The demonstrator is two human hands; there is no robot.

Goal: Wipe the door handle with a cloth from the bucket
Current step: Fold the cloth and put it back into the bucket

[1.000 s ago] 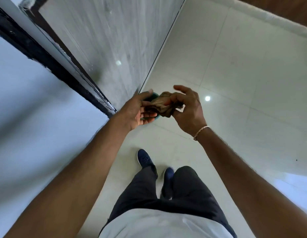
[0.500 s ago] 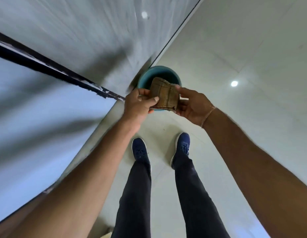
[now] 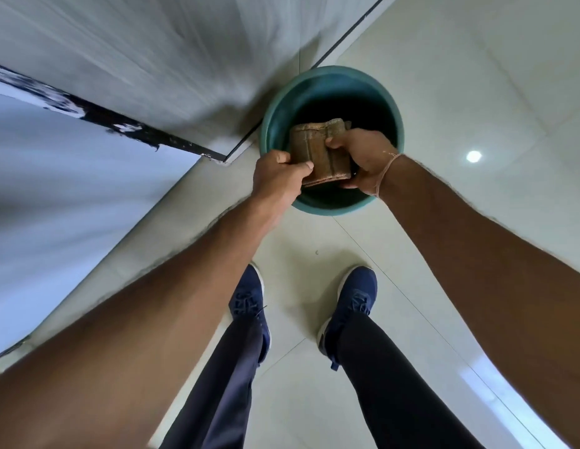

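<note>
Both hands now hold the cloth point(image 3: 319, 153) directly over the open mouth of the teal bucket point(image 3: 269, 124), where a second ago the same brown cloth was a loose bunch worked between the fingers at chest height, with only a sliver of the bucket showing behind it. Half a second ago it was already squared up and nearing the rim; now it is a neat folded pad held low, just above the dark inside of the bucket. The left hand point(image 3: 277, 176) has its grip closed on the near left edge of the pad, thumb on top. The right hand point(image 3: 366, 157) has its grip closed on the right side, fingers curled under and thumb pressing the upper corner.

The bucket stands on the pale tiled floor point(image 3: 476, 92) against the foot of the grey wall point(image 3: 152, 59), just ahead of the person's blue shoes point(image 3: 353, 303). No door handle is in view.

My reading is that the folded cloth is on its way back into the bucket, so the wiping is likely behind this moment, though a dip to wet it cannot be ruled out. Whether the bucket holds water cannot be told, since its inside is too dark
</note>
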